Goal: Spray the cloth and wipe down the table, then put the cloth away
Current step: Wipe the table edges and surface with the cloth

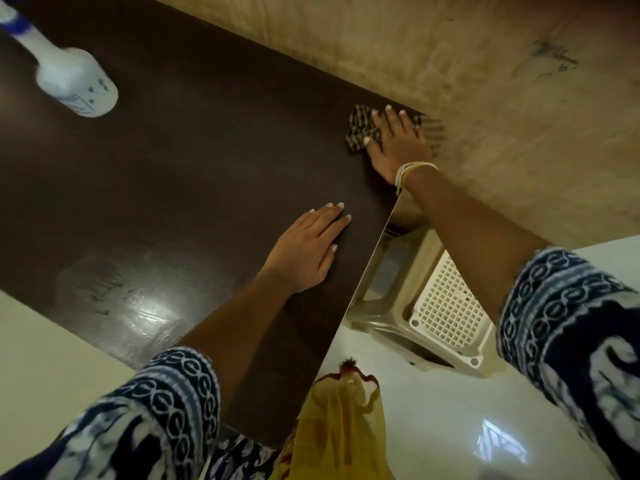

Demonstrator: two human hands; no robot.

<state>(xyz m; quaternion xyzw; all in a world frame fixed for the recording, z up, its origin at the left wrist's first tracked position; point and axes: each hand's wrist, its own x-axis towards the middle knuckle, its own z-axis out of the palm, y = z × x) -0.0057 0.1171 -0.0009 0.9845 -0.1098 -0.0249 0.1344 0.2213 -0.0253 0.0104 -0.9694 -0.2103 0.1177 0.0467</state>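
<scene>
A dark brown table fills the left and middle of the view. My right hand presses flat on a small black-and-tan checked cloth at the table's far right corner, next to the wall. Straight fingers spread over the cloth, which shows mostly to their left. Nearer to me, my left hand rests flat on the tabletop by the right edge, fingers straight. A white spray bottle with blue marks and a blue collar stands at the far left of the table.
A beige wall runs along the table's far side. A cream plastic stool with a perforated seat stands on the white floor just right of the table's edge. A wet sheen shows on the near left tabletop.
</scene>
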